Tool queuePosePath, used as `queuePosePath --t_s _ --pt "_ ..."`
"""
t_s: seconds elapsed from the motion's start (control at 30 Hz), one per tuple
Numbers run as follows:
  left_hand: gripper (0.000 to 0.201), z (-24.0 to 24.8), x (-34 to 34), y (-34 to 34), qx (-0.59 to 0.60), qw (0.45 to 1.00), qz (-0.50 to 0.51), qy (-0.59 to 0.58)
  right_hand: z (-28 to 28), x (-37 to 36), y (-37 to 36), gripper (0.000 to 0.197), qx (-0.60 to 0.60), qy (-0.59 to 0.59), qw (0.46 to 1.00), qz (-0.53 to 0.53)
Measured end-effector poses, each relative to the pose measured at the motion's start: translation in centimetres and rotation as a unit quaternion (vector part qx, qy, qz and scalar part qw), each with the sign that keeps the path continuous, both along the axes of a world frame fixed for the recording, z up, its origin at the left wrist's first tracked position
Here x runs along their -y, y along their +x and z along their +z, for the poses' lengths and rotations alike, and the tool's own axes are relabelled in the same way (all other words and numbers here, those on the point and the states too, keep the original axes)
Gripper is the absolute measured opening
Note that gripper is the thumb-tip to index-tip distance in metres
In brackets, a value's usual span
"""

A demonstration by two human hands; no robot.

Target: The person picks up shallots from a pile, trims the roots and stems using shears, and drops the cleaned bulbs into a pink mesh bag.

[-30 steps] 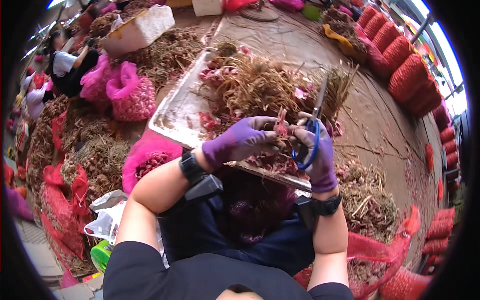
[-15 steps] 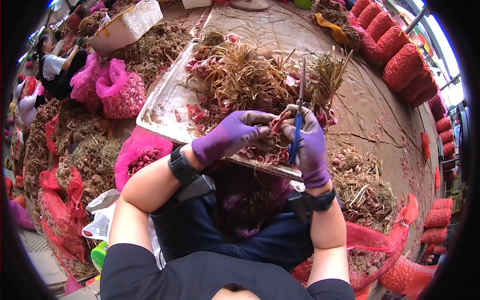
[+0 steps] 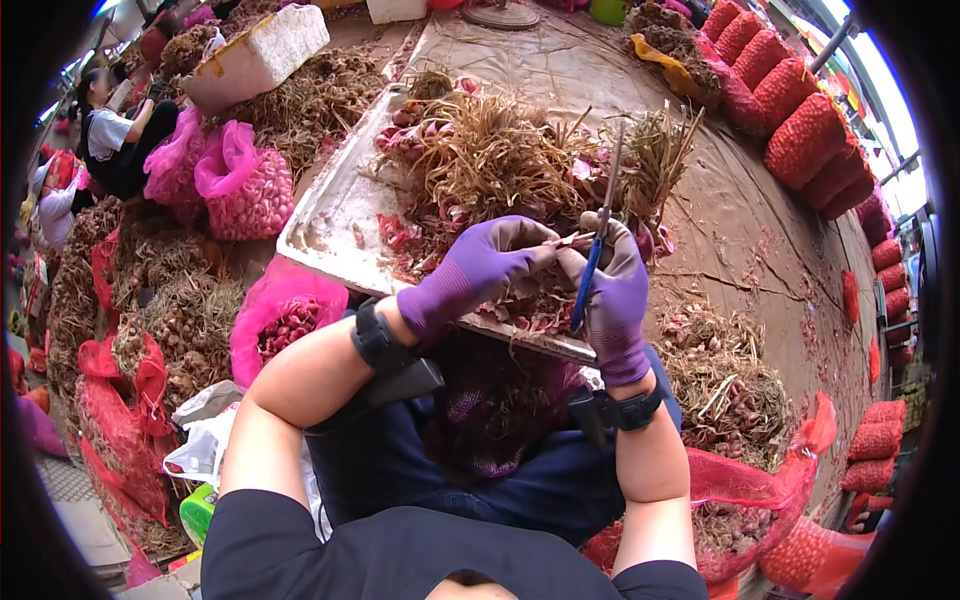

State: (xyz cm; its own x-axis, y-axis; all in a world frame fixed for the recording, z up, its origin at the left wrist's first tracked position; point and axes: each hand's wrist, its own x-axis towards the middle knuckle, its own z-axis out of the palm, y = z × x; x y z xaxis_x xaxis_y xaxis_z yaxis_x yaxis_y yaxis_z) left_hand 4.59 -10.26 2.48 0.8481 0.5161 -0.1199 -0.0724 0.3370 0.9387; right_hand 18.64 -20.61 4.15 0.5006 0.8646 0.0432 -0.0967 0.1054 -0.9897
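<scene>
Both my hands wear purple gloves and meet over the near edge of a flat metal tray (image 3: pixel 325 225). My left hand (image 3: pixel 480 268) pinches a small shallot (image 3: pixel 572 240) by its stem. My right hand (image 3: pixel 615 290) grips blue-handled scissors (image 3: pixel 596 245), blades pointing up and away, right beside the shallot. On the tray lies a heap of shallots with dry stalks and roots (image 3: pixel 500 160). A dark red mesh bag (image 3: pixel 495 400) sits in my lap under the hands.
Pink mesh bags of shallots (image 3: pixel 240 185) stand at left, with piles of dry trimmings (image 3: pixel 170 310). Filled red net sacks (image 3: pixel 810 130) line the right. A red bag of trimmings (image 3: pixel 740 400) lies at my right. A seated person (image 3: pixel 115 140) works far left beside a white foam box (image 3: pixel 265 50).
My hands have stayed over the tray's near edge. The scissors have tilted more upright, and the left fingers have shifted on the shallot.
</scene>
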Motion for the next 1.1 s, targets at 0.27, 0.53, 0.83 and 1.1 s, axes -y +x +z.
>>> queuePosePath --t_s 0.27,0.53,0.83,1.1 --pt "0.017 0.5 0.0 0.3 -0.066 0.987 0.105 0.101 -0.6 -0.1 -0.6 0.044 0.035 0.037 0.999 -0.008" --pt "0.023 -0.8 -1.0 0.4 -0.034 0.993 0.103 -0.036 0.2 0.1 -1.4 0.039 0.031 0.065 0.995 -0.063" --pt "0.025 -0.1 -0.4 -0.1 0.016 0.996 0.016 0.089 -0.3 -0.1 -1.1 0.035 0.041 0.050 0.997 -0.042" --pt "0.023 -0.5 -1.1 -0.2 -0.019 0.985 0.014 0.172 0.4 0.0 0.3 0.042 -0.181 -0.031 0.983 0.032"
